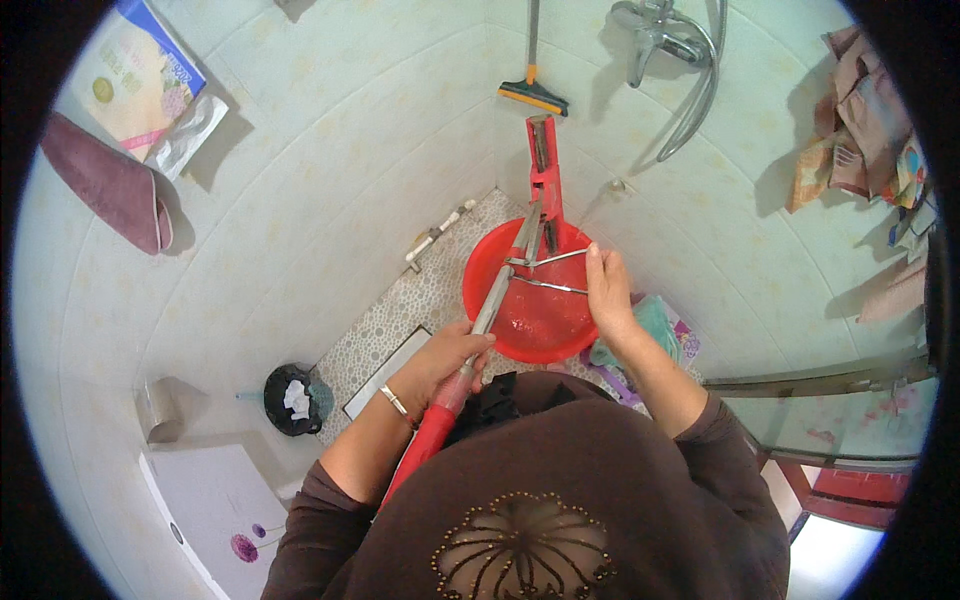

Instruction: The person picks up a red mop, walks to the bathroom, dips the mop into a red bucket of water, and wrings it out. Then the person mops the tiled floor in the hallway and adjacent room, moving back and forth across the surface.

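Observation:
My left hand (450,356) grips the pole of a sponge mop (487,304), whose red lower grip runs down beside my body. My right hand (607,289) is closed on the mop's metal squeeze lever (559,259), a bent rod hinged to the pole. The red mop head (545,169) stands nearly upright at the far rim of a red plastic basin (480,322), its lower end over the basin. Inside the basin is some water. My right fingers are partly hidden behind the back of the hand.
A squeegee (534,96) leans in the corner by the shower mixer tap (660,34). A white pipe (441,234) runs along the left wall, with a black-lined bin (291,401) nearer. Right of the basin are a green cloth (652,330) and purple slippers (611,379).

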